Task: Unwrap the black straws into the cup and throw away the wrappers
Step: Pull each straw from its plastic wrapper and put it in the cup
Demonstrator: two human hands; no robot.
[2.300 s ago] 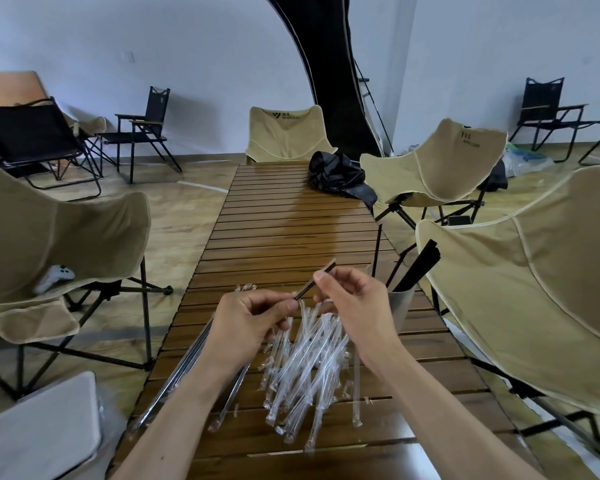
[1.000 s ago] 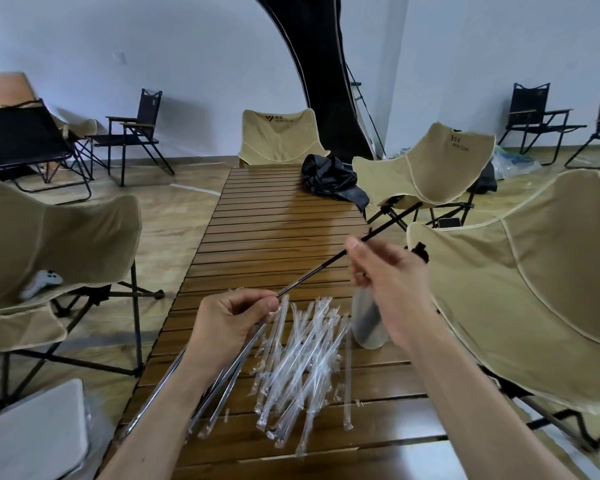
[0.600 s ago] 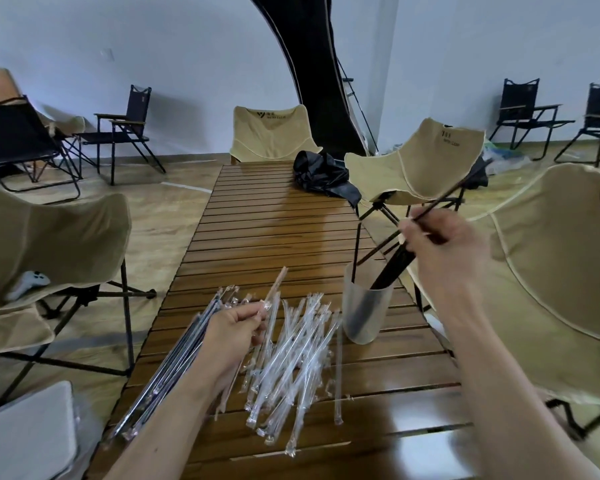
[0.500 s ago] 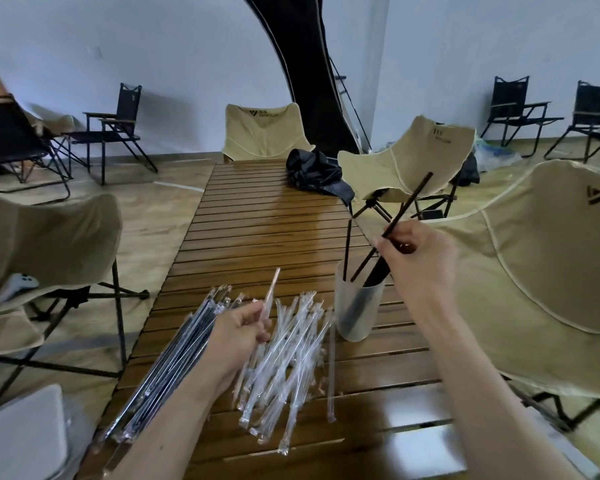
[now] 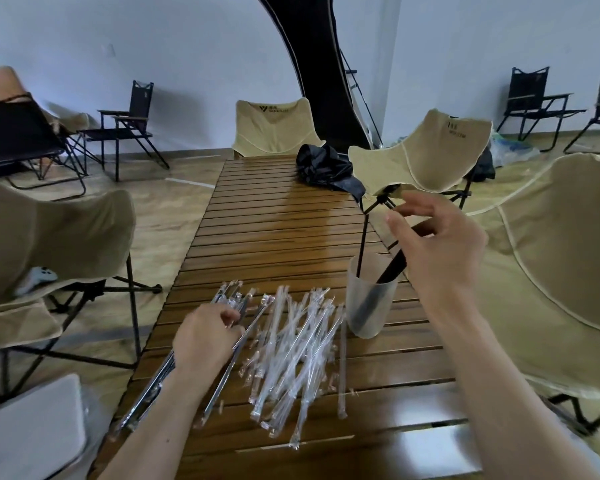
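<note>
Your right hand [image 5: 440,244] hovers above the translucent cup [image 5: 369,306], fingers spread and relaxed, holding nothing; the black straws [image 5: 390,268] already stand in the cup, leaning up and away toward the far right, with one thin straw [image 5: 362,244] nearly upright against the far rim. Your left hand [image 5: 205,337] rests on the bundle of wrapped straws [image 5: 174,370] at the near-left edge of the slatted wooden table [image 5: 274,220], fingers curled over the bundle; whether they pinch a single straw cannot be told.

The step in hand looks like picking the next wrapped straw. Separate one from the bundle with your left fingertips before lifting, so that the neighbours do not drag off the table edge. Bring your right hand back to meet it, pinch the wrapper's sealed end, and pull the straw out along its own length rather than bending it.

The wrapped straws lie with their long axes running from near-left to far-right, far ends pointing roughly toward the cup. The empty clear wrappers [image 5: 298,351] lie fanned in a loose pile between your left hand and the cup, mostly running near-to-far; they are not yet thrown away.
</note>
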